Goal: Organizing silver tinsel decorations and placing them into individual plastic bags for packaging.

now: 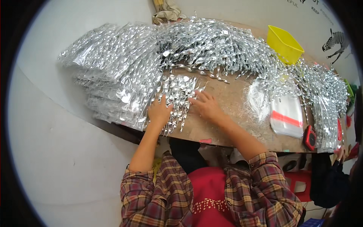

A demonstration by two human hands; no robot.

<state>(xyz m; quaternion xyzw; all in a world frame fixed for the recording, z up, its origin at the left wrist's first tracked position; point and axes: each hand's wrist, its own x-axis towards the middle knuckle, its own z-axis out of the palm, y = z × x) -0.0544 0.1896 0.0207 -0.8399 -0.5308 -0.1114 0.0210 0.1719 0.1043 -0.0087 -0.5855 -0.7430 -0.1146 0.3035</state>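
Observation:
A small batch of twisted silver foil strips [177,89] lies side by side on the brown table [230,94]. On its left part rests my left hand [159,112], open, with the fingers stretched over the strips. My right hand [207,107] touches the batch's right edge, its fingers apart and open. Neither hand grips anything that I can see. Just left of the batch rises a tall stack of clear bags [124,83] filled with the same kind of strips. A few loose twisted strips [206,73] lie beyond my hands.
A large heap of silver strips [211,43] spans the table's back. To the right are white strings [257,100], clear plastic bags [286,119] with a red band, a red device [310,137] and a yellow bin [283,44]. Another person's hand [341,154] shows far right.

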